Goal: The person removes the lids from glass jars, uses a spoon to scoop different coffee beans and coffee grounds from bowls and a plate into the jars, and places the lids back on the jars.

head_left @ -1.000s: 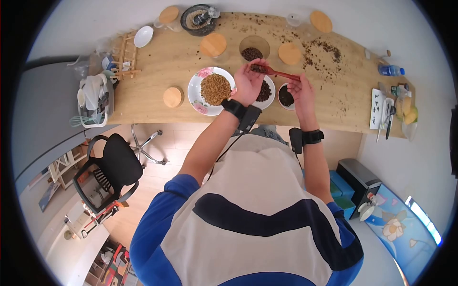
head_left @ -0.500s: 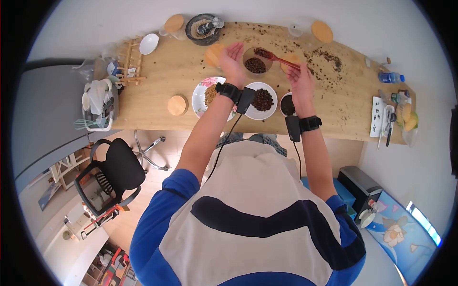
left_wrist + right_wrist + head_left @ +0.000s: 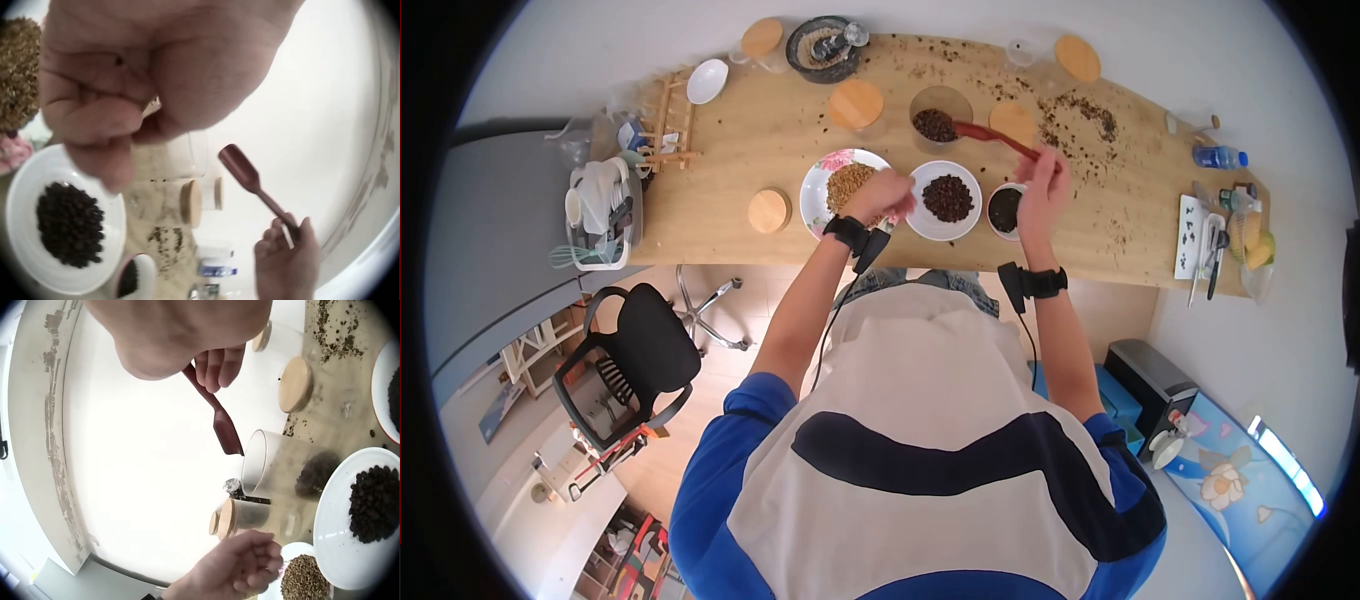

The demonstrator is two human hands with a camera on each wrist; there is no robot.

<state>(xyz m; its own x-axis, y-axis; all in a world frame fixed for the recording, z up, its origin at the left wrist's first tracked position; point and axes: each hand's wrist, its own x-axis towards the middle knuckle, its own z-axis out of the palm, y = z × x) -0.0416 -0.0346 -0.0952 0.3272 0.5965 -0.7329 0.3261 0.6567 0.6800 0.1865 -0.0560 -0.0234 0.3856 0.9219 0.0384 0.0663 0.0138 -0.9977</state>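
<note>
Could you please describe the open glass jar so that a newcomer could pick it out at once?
On the long wooden counter, look behind the white plate of dark beans. The open glass jar stands there, with dark beans inside and the red spoon at its mouth. Unlike the neighbouring jars, it has no wooden lid.

We see bare table (image 3: 730,150) left of the lid (image 3: 768,211); plates (image 3: 947,199) and a jar (image 3: 940,110) crowd the middle. Scattered beans (image 3: 1085,112) cover the right; the left hand (image 3: 883,195) hovers over one plate.
</note>
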